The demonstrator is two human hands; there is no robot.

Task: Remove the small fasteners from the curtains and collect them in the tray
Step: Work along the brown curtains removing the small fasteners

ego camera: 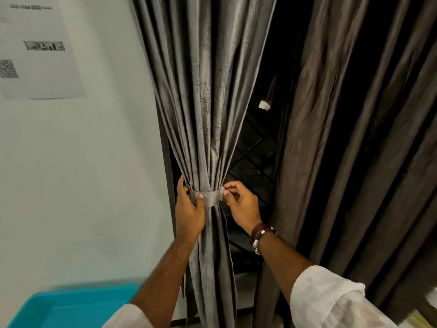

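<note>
A grey curtain (205,102) hangs gathered at its waist by a grey fabric tie-back band (210,197). My left hand (189,209) grips the bunched curtain and the band's left end, thumb pressed across the front. My right hand (241,202) pinches the band's right end between thumb and fingertips. A turquoise tray (71,306) sits at the lower left, below my left forearm. No separate small fastener shows.
A darker brown curtain (354,138) hangs to the right. Between the two curtains is a dark window with a metal grille (253,150). A white wall with a printed paper sheet (40,48) fills the left side.
</note>
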